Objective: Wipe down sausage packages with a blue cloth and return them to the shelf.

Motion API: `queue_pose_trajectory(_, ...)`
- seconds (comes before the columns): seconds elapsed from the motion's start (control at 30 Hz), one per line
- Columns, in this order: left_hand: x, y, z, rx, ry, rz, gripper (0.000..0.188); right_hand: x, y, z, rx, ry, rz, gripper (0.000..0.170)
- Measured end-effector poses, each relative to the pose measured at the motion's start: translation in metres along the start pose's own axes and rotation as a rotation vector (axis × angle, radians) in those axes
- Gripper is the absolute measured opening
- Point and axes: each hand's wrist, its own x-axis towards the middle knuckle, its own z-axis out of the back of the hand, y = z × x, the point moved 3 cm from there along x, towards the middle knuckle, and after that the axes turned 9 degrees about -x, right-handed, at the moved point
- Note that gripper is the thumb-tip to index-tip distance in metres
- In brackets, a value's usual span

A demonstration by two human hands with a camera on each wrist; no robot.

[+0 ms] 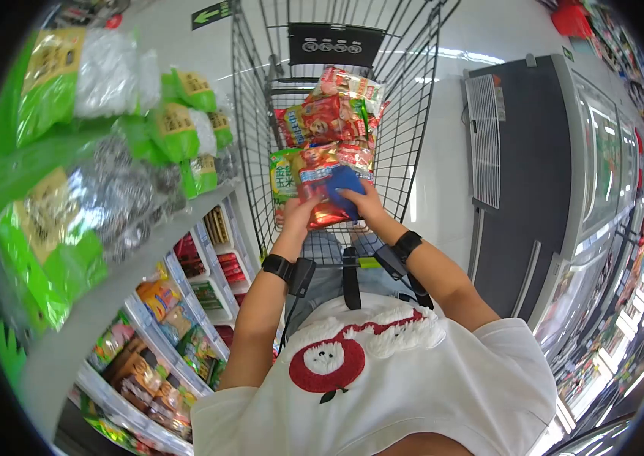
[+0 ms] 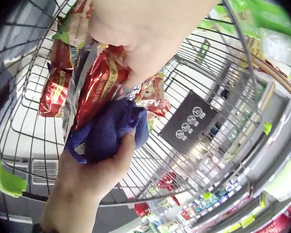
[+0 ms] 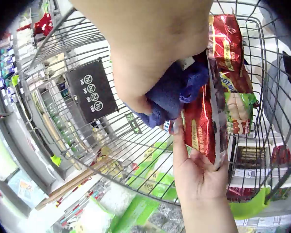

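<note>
My left hand [image 1: 298, 216] grips the left edge of a shiny red snack bag [image 1: 326, 216], its thumb lying along the front. The bag stands over the near end of a wire shopping cart [image 1: 411, 144]. In my right hand [image 1: 367, 207] is a bunched dark blue cloth [image 1: 347, 182], pressed against the bag's right side; its thumb lies across the cloth in the left wrist view. The right wrist view shows the cloth's folds [image 3: 172, 94] close over the bag's red front [image 3: 200, 124]. Several red snack packs [image 1: 329, 118] and a green pack [image 1: 284, 173] lie in the cart.
A black sign plate [image 1: 336, 44] hangs at the cart's far end. To the left, a grey shelf edge [image 1: 147, 235] bears large green and clear bags [image 1: 109, 76], with lower racks of snacks [image 1: 159, 292]. A dark grey cabinet [image 1: 527, 182] stands along the right.
</note>
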Motion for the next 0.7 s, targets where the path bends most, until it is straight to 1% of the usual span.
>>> queue_pose_trajectory(0.03,-0.008,-0.002,-0.006,0.05,0.037,-0.07,0.019,-0.011,0.009,0.004,0.086,0.037,0.006,0.039)
queue_pose_trajectory(0.07,-0.044,-0.025,-0.033,0.18,-0.08,-0.141,0.026,-0.019,0.021,0.01,0.165,0.079,0.021,0.038)
queue_pose_trajectory(0.1,-0.058,-0.028,-0.041,0.166,-0.065,-0.16,0.03,-0.03,0.03,0.016,0.139,0.085,0.03,0.037)
queue_pose_trajectory(0.13,-0.07,-0.029,-0.047,0.148,-0.047,-0.18,0.034,-0.045,0.04,0.021,0.083,0.04,0.099,0.037)
queue_pose_trajectory(0.17,-0.071,-0.025,-0.046,0.198,-0.084,-0.166,0.035,-0.054,0.048,0.024,0.034,-0.001,0.182,0.038)
queue_pose_trajectory(0.2,-0.082,-0.027,-0.052,0.09,-0.091,-0.26,0.024,-0.064,0.056,0.024,-0.004,-0.039,0.267,0.038)
queue_pose_trajectory(0.27,-0.103,-0.021,-0.057,-0.052,-0.032,-0.246,0.036,-0.09,0.076,0.03,-0.107,-0.074,0.432,0.04)
queue_pose_trajectory(0.3,-0.122,-0.029,-0.061,0.012,0.035,-0.232,0.043,-0.103,0.083,0.029,-0.138,-0.09,0.515,0.041)
queue_pose_trajectory(0.33,-0.137,-0.025,-0.069,0.026,0.166,-0.258,0.04,-0.123,0.09,0.035,-0.168,-0.096,0.564,0.042)
queue_pose_trajectory(0.4,-0.151,-0.014,-0.075,-0.111,0.348,-0.347,0.047,-0.147,0.102,0.041,-0.203,-0.097,0.69,0.045)
queue_pose_trajectory(0.47,-0.173,-0.002,-0.089,-0.186,0.378,-0.41,0.05,-0.166,0.11,0.054,-0.205,-0.037,0.748,0.046)
queue_pose_trajectory(0.53,-0.208,0.005,-0.095,-0.247,0.406,-0.434,0.052,-0.19,0.118,0.057,-0.205,0.029,0.78,0.047)
queue_pose_trajectory(0.63,-0.243,0.015,-0.087,-0.372,0.365,-0.539,0.057,-0.209,0.132,0.046,-0.219,0.11,0.909,0.048)
queue_pose_trajectory(0.7,-0.263,0.015,-0.077,-0.401,0.345,-0.644,0.06,-0.217,0.14,0.031,-0.23,0.208,0.999,0.048)
